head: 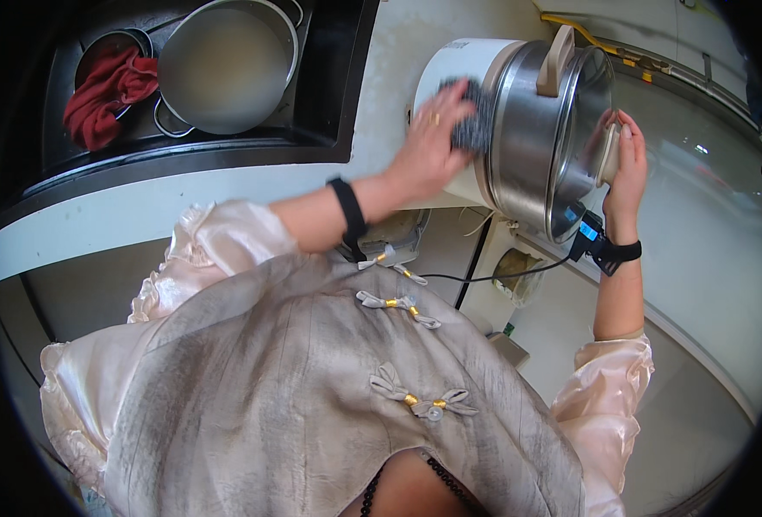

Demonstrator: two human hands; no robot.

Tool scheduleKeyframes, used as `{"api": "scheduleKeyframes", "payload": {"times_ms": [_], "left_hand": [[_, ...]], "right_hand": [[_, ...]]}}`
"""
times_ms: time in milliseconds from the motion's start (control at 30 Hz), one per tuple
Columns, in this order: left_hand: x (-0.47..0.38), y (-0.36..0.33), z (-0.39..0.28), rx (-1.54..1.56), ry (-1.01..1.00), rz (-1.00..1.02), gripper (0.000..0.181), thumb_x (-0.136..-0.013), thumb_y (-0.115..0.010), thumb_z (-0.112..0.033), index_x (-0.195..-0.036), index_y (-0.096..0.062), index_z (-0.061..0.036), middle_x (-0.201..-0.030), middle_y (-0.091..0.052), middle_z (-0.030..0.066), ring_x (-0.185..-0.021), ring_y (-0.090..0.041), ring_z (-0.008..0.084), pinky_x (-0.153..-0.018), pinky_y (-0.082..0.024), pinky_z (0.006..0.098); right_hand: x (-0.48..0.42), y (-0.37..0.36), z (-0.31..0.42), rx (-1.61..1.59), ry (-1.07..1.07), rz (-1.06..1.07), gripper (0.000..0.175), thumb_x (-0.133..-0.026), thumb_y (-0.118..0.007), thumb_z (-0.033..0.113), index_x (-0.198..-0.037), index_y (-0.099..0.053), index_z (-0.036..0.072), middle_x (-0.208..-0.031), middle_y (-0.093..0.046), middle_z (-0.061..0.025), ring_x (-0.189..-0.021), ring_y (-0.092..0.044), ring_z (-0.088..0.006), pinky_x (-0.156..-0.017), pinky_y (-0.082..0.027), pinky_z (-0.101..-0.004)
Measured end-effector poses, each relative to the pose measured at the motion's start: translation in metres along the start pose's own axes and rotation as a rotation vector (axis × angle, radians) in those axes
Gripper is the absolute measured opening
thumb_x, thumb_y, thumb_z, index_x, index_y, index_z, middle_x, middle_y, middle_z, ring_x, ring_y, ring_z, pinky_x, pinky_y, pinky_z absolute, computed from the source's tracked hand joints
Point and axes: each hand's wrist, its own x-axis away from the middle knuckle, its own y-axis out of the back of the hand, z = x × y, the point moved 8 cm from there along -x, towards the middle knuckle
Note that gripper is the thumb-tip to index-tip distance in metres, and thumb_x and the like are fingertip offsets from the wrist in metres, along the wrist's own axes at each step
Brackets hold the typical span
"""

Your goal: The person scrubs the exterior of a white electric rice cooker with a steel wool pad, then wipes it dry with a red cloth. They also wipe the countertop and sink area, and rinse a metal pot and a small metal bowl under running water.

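An electric cooking pot with a white base (442, 68) and a stainless-steel body (526, 139) is tipped sideways at the counter's right end, its lid side facing right. My left hand (429, 148), slightly blurred, presses a dark grey cloth or scouring pad (473, 116) against the white base near the beige band. On the far side, my right hand (626, 152) grips the beige knob (608, 155) of the glass lid (581, 174). The lid sits against the steel rim. One beige side handle (555, 61) points up and away from me.
A black sink (319, 97) at the left holds a large two-handled pot (294, 48), its contents blurred, and a smaller pot (142, 39) draped with a red cloth (109, 97). The white counter (264, 187) ends below the cooker. A black cable (497, 279) runs to my right wrist.
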Motion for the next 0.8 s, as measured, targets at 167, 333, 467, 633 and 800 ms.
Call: {"api": "scheduleKeyframes", "payload": {"times_ms": [167,333,467,633,800], "left_hand": [[-0.094,-0.001,0.09,0.182,0.48,0.192,0.053,-0.086,-0.06,-0.029,-0.131,-0.046,-0.0041,-0.129,-0.053,0.0263,-0.119,-0.048,0.0449,-0.105,-0.035,0.0449],[-0.029,0.006,0.029,0.092,0.091,0.053,0.052,-0.085,-0.063,-0.025,-0.131,-0.046,-0.0068,-0.141,-0.039,0.0275,-0.128,-0.04,0.0451,-0.108,-0.031,0.0483],[0.063,-0.014,-0.029,-0.055,-0.05,0.276,0.053,-0.078,-0.07,-0.015,-0.126,-0.048,-0.0122,-0.154,-0.018,0.0241,-0.134,-0.029,0.0479,-0.111,-0.024,0.0549],[0.023,-0.002,-0.009,0.004,-0.04,-0.004,0.047,-0.076,-0.071,-0.017,-0.118,-0.049,-0.012,-0.151,-0.022,0.0243,-0.136,-0.028,0.0448,-0.112,-0.02,0.0565],[-0.084,-0.004,0.071,0.072,0.301,0.071,0.046,-0.087,-0.06,-0.031,-0.122,-0.05,-0.0021,-0.118,-0.057,0.0233,-0.111,-0.053,0.04,-0.097,-0.041,0.0435]], "right_hand": [[0.001,0.002,-0.003,0.036,-0.037,-0.005,0.032,-0.101,-0.047,0.026,-0.123,-0.059,0.005,-0.117,-0.059,-0.0034,-0.106,-0.053,-0.0117,-0.093,-0.041,-0.0259],[-0.001,0.002,-0.002,0.059,-0.013,-0.024,0.032,-0.101,-0.047,0.025,-0.122,-0.06,0.005,-0.118,-0.059,-0.0038,-0.108,-0.053,-0.0126,-0.095,-0.04,-0.0268],[-0.001,0.001,-0.003,0.043,-0.005,-0.001,0.032,-0.101,-0.047,0.025,-0.122,-0.06,0.005,-0.118,-0.059,-0.0039,-0.11,-0.052,-0.0132,-0.096,-0.039,-0.0272],[0.001,0.003,-0.001,0.033,0.027,-0.011,0.032,-0.101,-0.047,0.025,-0.123,-0.059,0.005,-0.119,-0.059,-0.004,-0.109,-0.053,-0.0127,-0.096,-0.04,-0.0267],[0.001,0.003,0.001,0.089,0.027,-0.022,0.032,-0.101,-0.047,0.024,-0.124,-0.059,0.005,-0.118,-0.059,-0.0043,-0.106,-0.054,-0.0122,-0.094,-0.041,-0.0256]]}}
